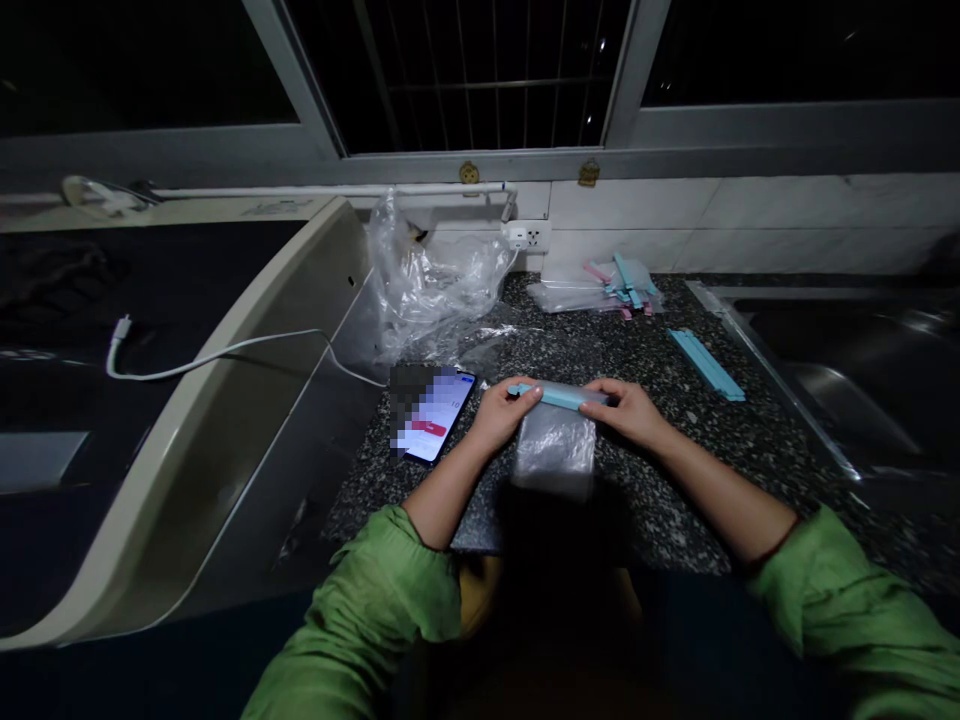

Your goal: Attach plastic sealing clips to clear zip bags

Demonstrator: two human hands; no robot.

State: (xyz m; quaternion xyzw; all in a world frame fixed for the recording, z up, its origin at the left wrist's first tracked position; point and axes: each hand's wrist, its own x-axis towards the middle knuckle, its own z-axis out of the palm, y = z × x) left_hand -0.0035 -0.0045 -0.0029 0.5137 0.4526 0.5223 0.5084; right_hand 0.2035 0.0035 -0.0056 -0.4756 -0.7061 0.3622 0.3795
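Note:
A small clear plastic bag hangs over the dark speckled counter, with a light blue sealing clip across its top edge. My left hand grips the clip's left end. My right hand pinches its right end and the bag's top. Both hands are level, a short way apart, with green sleeves behind them.
A lit phone lies left of my left hand, with a white cable trailing left. Crumpled clear plastic sits behind it. Bags with blue and pink clips lie at the back, loose blue clips to the right, a steel sink beyond.

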